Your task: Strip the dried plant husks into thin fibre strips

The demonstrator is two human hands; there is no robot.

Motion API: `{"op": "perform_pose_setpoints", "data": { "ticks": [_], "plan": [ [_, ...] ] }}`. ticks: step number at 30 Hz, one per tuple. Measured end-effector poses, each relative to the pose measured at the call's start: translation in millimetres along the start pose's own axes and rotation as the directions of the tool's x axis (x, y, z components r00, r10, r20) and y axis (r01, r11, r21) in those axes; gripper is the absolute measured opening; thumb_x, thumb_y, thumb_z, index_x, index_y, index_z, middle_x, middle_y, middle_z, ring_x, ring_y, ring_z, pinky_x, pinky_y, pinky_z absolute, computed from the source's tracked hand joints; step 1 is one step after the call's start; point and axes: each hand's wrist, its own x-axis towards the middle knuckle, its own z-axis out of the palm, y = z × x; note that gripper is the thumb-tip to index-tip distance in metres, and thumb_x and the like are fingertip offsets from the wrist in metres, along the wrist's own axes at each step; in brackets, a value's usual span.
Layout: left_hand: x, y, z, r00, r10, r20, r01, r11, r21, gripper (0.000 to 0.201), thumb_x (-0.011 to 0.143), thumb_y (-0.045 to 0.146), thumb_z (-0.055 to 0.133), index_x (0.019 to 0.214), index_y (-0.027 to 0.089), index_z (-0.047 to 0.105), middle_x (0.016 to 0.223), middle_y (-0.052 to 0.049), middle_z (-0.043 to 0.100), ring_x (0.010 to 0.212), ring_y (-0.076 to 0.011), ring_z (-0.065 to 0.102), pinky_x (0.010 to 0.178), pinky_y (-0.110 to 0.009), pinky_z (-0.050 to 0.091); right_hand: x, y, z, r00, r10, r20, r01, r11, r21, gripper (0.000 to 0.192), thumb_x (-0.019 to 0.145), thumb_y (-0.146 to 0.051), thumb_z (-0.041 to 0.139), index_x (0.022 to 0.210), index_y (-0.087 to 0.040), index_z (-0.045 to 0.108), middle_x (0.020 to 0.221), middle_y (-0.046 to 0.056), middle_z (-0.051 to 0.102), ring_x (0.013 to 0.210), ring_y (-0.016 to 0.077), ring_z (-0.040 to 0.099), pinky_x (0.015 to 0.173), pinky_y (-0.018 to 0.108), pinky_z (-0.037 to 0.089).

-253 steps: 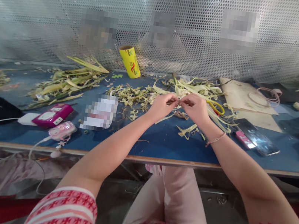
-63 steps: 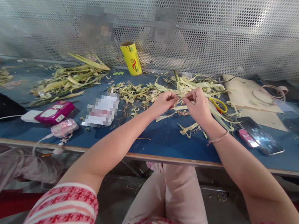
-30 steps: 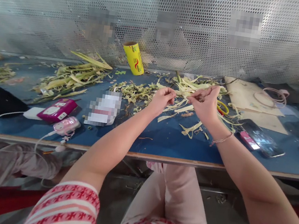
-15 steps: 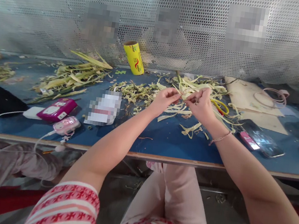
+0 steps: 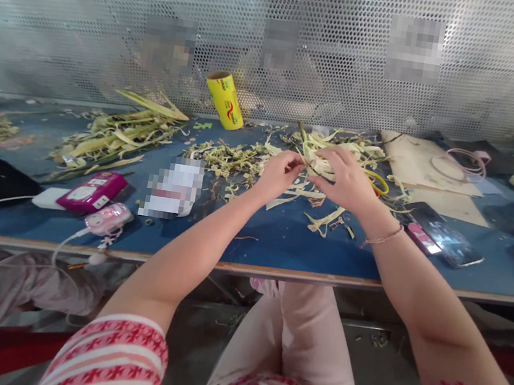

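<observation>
My left hand [image 5: 280, 173] is closed in a pinch over the table, with a thin plant strip [image 5: 308, 162] at its fingertips; the piece is small and partly hidden. Facing it, my right hand [image 5: 346, 179] has its thumb and fingers spread apart around the strip's other side. Whether they touch it I cannot tell. Just behind both hands lies a heap of pale green leaf strips [image 5: 372, 150]. Left of them spreads a pile of small curled plant scraps [image 5: 237, 159]. A yellow loop [image 5: 380, 184], like a handle, shows partly beside my right hand.
A yellow cardboard tube [image 5: 225, 101] stands tilted by the perforated metal screen [image 5: 342, 12]. On the blue table [image 5: 279, 241] lie long leaves [image 5: 117, 126], a white pack [image 5: 173, 189], a purple box [image 5: 93, 191], a pink charging case [image 5: 109, 219], a phone [image 5: 453, 238] and brown paper [image 5: 409, 160].
My right hand has opened from a pinch, its fingers spreading beside the strip. My left hand stays pinched in nearly the same place. The whole view has shifted slightly.
</observation>
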Motion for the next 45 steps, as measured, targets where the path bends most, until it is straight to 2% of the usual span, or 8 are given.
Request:
{"op": "perform_pose_setpoints", "data": {
  "ticks": [6, 11, 18, 23, 29, 36, 40, 45],
  "plan": [
    [-3.8, 2.3, -1.9, 0.987, 0.16, 0.013, -0.161, 0.979, 0.129, 0.013, 0.085, 0.018, 0.058, 0.072, 0.02, 0.055, 0.076, -0.003, 0.056, 0.075, -0.017, 0.052, 0.074, -0.031, 0.042, -3.3, -6.5, 5.0, 0.997, 0.045, 0.065, -0.058, 0.973, 0.224, 0.051, 0.086, -0.063, 0.059, 0.113, -0.02, 0.058, 0.109, 0.014, 0.065, 0.095, 0.0269, 0.063, 0.09, 0.046, 0.052],
    [-4.2, 2.4, -0.7, 0.983, 0.175, 0.059, -0.182, 0.976, 0.124, 0.018, 0.085, 0.019, 0.059, 0.069, 0.021, 0.051, 0.072, -0.003, 0.053, 0.076, -0.0187, 0.05, 0.077, -0.031, 0.039, 2.6, -2.4, 14.8, 0.986, 0.162, 0.043, -0.168, 0.96, 0.223, 0.02, 0.097, -0.037, 0.047, 0.088, -0.022, 0.056, 0.085, 0.008, 0.063, 0.083, 0.0224, 0.058, 0.082, 0.037, 0.048],
    [-7.5, 7.8, 1.2, 0.991, 0.006, 0.135, -0.004, 1.0, -0.02, 0.024, 0.09, 0.018, 0.055, 0.067, 0.021, 0.048, 0.058, 0.003, 0.045, 0.057, -0.014, 0.039, 0.063, -0.028, 0.029, 9.0, -8.1, 14.6, 0.92, 0.341, 0.195, -0.382, 0.892, 0.242, 0.022, 0.091, -0.024, 0.048, 0.07, -0.023, 0.042, 0.063, -0.001, 0.047, 0.063, 0.0159, 0.044, 0.063, 0.029, 0.034],
    [-7.3, 9.2, -2.0, 0.987, -0.009, 0.159, 0.014, 1.0, -0.027, 0.026, 0.09, 0.018, 0.055, 0.066, 0.021, 0.048, 0.055, 0.004, 0.042, 0.054, -0.0129, 0.037, 0.06, -0.028, 0.025, 11.8, -11.7, 7.0, 0.893, 0.383, 0.237, -0.445, 0.835, 0.323, 0.033, 0.09, -0.027, 0.053, 0.06, -0.02, 0.043, 0.053, -0.005, 0.036, 0.055, 0.0105, 0.033, 0.056, 0.027, 0.026],
    [-6.8, 9.9, -7.5, 0.965, 0.088, 0.247, -0.102, 0.994, 0.042, 0.018, 0.087, 0.018, 0.056, 0.07, 0.02, 0.054, 0.061, 0.002, 0.051, 0.06, -0.0137, 0.044, 0.063, -0.028, 0.029, 9.0, -2.5, 12.0, 0.867, 0.408, 0.285, -0.495, 0.649, 0.577, 0.029, 0.086, -0.039, 0.059, 0.067, -0.02, 0.05, 0.045, -0.009, 0.031, 0.043, 0.0076, 0.029, 0.046, 0.024, 0.023],
    [-5.2, 15.8, -12.4, 0.963, 0.08, 0.258, -0.095, 0.994, 0.049, 0.02, 0.086, 0.018, 0.054, 0.067, 0.02, 0.05, 0.057, 0.004, 0.045, 0.057, -0.0127, 0.04, 0.061, -0.027, 0.028, 10.1, -5.1, 12.5, 0.815, 0.481, 0.322, -0.547, 0.456, 0.702, 0.029, 0.081, -0.039, 0.066, 0.067, -0.021, 0.048, 0.04, -0.012, 0.028, 0.035, 0.0045, 0.023, 0.037, 0.02, 0.019],
    [-5.5, 14.6, -14.1, 0.95, 0.088, 0.299, -0.079, 0.996, -0.044, 0.019, 0.086, 0.021, 0.054, 0.067, 0.02, 0.051, 0.056, 0.004, 0.045, 0.057, -0.0118, 0.04, 0.06, -0.026, 0.029, 11.6, -9.8, 11.6, 0.785, 0.508, 0.354, -0.568, 0.362, 0.739, 0.028, 0.082, -0.033, 0.065, 0.067, -0.021, 0.046, 0.04, -0.012, 0.024, 0.035, 0.0035, 0.02, 0.035, 0.018, 0.018],
    [-7.5, 10.1, -11.2, 0.934, 0.062, 0.353, 0.029, 0.969, -0.247, 0.022, 0.087, 0.034, 0.058, 0.069, 0.021, 0.053, 0.052, 0.005, 0.039, 0.051, -0.0103, 0.034, 0.053, -0.025, 0.025, 12.6, -10.9, 13.3, 0.758, 0.538, 0.37, -0.591, 0.324, 0.739, 0.029, 0.083, -0.033, 0.066, 0.066, -0.021, 0.046, 0.039, -0.013, 0.023, 0.035, 0.0034, 0.019, 0.035, 0.017, 0.019]
  ]
}}
